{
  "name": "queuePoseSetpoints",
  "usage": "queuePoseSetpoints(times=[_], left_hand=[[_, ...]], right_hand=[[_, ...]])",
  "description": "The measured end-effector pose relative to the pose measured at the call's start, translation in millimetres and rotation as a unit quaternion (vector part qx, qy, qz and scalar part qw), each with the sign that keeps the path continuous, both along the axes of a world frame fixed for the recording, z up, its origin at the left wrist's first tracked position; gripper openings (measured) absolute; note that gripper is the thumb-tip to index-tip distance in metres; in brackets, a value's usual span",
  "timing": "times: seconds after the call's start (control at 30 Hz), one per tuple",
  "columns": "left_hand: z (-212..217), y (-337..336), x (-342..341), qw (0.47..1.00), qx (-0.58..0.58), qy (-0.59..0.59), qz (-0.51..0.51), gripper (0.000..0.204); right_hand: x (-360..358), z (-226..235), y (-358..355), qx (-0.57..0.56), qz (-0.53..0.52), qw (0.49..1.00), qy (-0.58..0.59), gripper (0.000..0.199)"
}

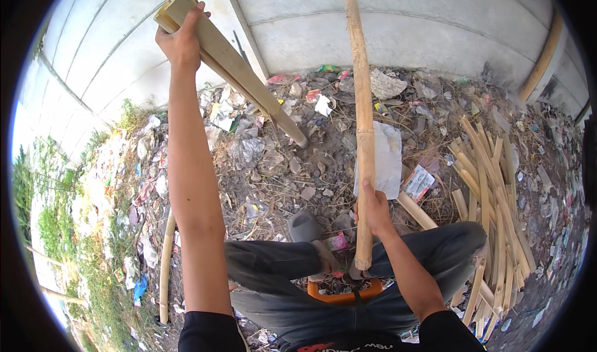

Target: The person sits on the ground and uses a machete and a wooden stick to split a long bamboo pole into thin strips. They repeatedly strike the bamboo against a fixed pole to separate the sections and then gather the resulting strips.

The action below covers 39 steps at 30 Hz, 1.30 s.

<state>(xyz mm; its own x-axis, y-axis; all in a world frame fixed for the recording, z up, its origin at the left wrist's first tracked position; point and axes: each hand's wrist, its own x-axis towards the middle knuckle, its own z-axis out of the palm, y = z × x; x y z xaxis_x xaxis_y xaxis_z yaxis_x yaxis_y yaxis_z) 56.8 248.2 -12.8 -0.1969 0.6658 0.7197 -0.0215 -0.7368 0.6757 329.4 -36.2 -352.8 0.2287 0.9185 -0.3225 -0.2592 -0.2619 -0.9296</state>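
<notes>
My left arm reaches forward, and my left hand [181, 40] is closed around the upper end of a split bamboo pole [239, 72]. The split shows at the top, and the pole's lower end rests on the dirt at a slant. In front of my knees, my right hand [375, 210] grips a long pale bamboo stick [364, 109] near its lower end. This stick points away from me toward the wall, with a node ring about midway. The two bamboo pieces are apart from each other.
A pile of split bamboo strips [491, 209] lies at my right. Another bamboo length [166, 268] is on the ground at left. Pale panel walls [398, 38] rise ahead. Litter covers the soil, with a white sheet [387, 159] and a rock [387, 85]. Under me is an orange seat [333, 298].
</notes>
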Motion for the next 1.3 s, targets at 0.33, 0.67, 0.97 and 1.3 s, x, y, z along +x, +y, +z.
queuePoseSetpoints(times=[0.33, 0.67, 0.97, 1.3], left_hand=[[-7.1, -0.5, 43.5, 0.956, 0.086, -0.060, 0.276, 0.063], [-0.5, 8.3, 56.6, 0.971, 0.074, -0.025, 0.228, 0.076], [-1.9, 12.8, 54.5, 0.978, 0.143, 0.027, 0.151, 0.059], [4.6, 28.6, 53.2, 0.989, 0.107, 0.011, 0.106, 0.058]], right_hand=[[-14.3, 35.8, -3.7, 0.113, 0.001, 0.993, -0.032, 0.060], [-13.9, 253.3, 32.1, 0.455, -0.100, 0.864, -0.188, 0.064], [-13.7, -2.4, -26.7, -0.020, 0.123, 0.967, -0.222, 0.065], [4.4, 181.5, 32.4, 0.242, -0.102, 0.963, -0.062, 0.071]])
